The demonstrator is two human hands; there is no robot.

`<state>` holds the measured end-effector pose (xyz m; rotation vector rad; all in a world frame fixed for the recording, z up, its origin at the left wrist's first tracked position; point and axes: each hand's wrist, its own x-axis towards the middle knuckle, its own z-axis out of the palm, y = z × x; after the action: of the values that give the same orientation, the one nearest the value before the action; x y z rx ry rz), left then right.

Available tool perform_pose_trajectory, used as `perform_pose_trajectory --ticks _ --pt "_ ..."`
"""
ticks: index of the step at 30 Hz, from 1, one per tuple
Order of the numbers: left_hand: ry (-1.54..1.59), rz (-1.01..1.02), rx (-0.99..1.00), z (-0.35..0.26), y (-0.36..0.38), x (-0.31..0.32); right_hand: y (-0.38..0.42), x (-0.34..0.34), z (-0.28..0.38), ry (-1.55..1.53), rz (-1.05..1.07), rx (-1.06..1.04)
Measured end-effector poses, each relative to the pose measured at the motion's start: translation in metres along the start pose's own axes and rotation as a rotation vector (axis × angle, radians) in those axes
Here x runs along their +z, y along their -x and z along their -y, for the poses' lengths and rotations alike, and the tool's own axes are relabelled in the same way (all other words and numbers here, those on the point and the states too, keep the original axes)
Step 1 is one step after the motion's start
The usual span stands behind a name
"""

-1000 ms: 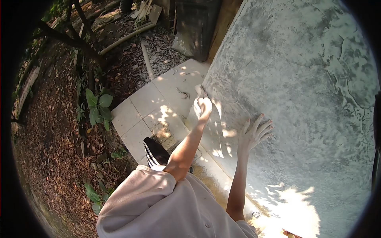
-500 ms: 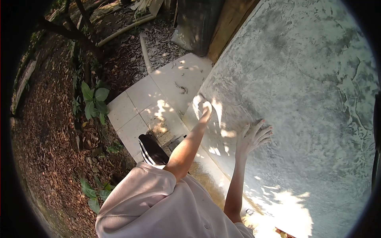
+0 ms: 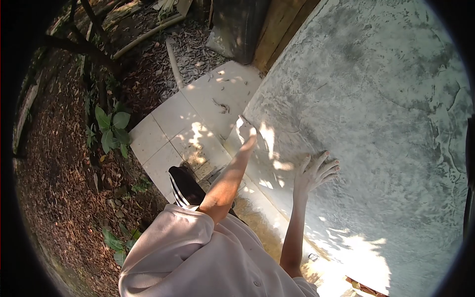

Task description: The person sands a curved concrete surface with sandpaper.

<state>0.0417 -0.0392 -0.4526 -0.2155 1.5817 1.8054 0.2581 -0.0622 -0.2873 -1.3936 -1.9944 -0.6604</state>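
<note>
A grey-green, dust-streaked plastered wall (image 3: 386,119) fills the right side of the head view. My right hand (image 3: 316,173) lies against it with fingers spread and thumb apart, holding nothing; pale dust coats the skin. My left hand (image 3: 245,129) is farther along, at the wall's outer edge, in bright dappled sun. Its fingers look closed and drawn together, whitened by dust and glare, and I cannot tell what is in them.
Pale floor tiles (image 3: 170,123) run beside the wall, scattered with dry leaves. A leafy plant (image 3: 111,128) grows at their left, over leaf-covered soil (image 3: 59,198). Beyond the wall's far end stand a dark sheet (image 3: 242,29) and a wooden board (image 3: 282,32). A pipe (image 3: 174,63) lies there.
My left hand has shifted slightly left, out toward the wall's edge. My right hand stays in place with fingers spread. The view has turned a little.
</note>
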Motion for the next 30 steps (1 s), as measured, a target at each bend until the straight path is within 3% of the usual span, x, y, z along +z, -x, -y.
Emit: perform_pose_trajectory --ticks 2,6,9,11,15,17,25,27,30 --pt "-0.081 0.026 0.068 0.007 0.004 0.003 -0.002 0.003 0.0 -0.031 0.01 0.01" --pt "-0.227 0.085 0.44 -0.012 0.061 0.027 -0.003 0.007 0.002 0.011 -0.037 -0.011" --pt "-0.017 0.009 0.285 -0.08 0.108 0.038 -0.002 0.006 0.003 0.037 -0.038 -0.009" --pt "0.007 -0.01 0.237 -0.068 0.082 0.032 -0.002 0.006 0.0 0.06 -0.032 -0.014" --pt "-0.026 -0.149 -0.105 -0.022 -0.023 0.011 -0.001 0.01 0.003 0.071 -0.035 -0.004" --pt "-0.016 -0.203 -0.199 -0.01 -0.041 0.01 0.0 0.009 0.004 0.08 -0.029 0.006" --pt "0.098 -0.018 0.166 0.009 0.053 0.031 0.005 0.011 0.001 0.089 0.006 0.024" --pt "0.128 -0.022 0.151 0.005 0.042 0.035 0.002 0.012 0.002 0.09 -0.018 0.016" --pt "0.15 -0.1 -0.06 0.012 -0.014 0.023 0.005 0.011 0.001 0.075 0.005 0.035"
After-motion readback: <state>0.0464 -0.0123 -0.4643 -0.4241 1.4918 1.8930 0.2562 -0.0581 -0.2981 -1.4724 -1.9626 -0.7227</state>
